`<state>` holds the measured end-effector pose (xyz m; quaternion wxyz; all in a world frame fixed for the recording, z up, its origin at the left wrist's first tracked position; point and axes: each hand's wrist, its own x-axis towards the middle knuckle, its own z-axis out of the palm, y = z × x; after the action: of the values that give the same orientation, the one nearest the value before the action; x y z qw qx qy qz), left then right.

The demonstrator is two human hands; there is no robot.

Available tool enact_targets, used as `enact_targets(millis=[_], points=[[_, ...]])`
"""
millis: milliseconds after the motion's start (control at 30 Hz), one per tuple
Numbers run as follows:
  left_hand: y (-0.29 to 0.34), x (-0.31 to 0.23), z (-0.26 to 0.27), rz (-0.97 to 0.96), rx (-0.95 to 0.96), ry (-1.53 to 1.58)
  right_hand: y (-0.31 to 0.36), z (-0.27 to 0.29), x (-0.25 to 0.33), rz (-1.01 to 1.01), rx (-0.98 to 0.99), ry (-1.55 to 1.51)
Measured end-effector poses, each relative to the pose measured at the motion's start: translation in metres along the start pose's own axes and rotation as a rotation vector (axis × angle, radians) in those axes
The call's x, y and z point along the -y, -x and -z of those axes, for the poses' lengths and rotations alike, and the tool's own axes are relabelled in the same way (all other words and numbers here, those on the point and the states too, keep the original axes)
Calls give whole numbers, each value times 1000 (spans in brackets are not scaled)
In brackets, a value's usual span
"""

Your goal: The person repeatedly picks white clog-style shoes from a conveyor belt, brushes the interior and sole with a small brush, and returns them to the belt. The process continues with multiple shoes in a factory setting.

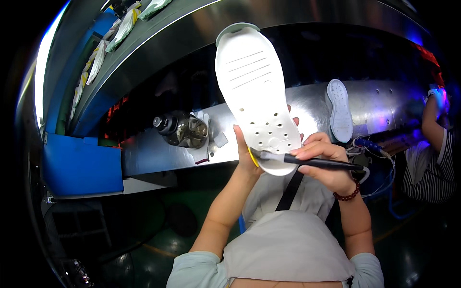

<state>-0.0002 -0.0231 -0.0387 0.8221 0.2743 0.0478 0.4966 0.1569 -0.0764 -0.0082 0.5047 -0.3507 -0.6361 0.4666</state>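
Note:
A white shoe sole is held up before me, its grey-green toe end pointing away and its heel toward me. Small holes dot the heel half, and thin lines cross the front half. My left hand grips the heel from the left side and beneath, so some fingers are hidden behind it. A yellow strip shows on the heel's left edge. In my right hand is a black-handled brush, its bristles touching the heel near that left edge. A red bead bracelet circles my right wrist.
A metal bench runs across, bearing a dark bottle and another white sole. Cables lie at the right. A conveyor with shoe parts rises at the left beside a blue housing. Another person works at far right.

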Motion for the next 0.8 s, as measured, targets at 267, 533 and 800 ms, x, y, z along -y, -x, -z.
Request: enact_targets(millis=[267,533,800], points=[[-3,-12,-5,91,25,-53,-8,16,5,-71,107,-180],[-3,-35,2,361,-3,-517,-16,39,12,-33,457,-77],[-5,-42,10,697,-176,-290,-17,47,17,39,608,-65]])
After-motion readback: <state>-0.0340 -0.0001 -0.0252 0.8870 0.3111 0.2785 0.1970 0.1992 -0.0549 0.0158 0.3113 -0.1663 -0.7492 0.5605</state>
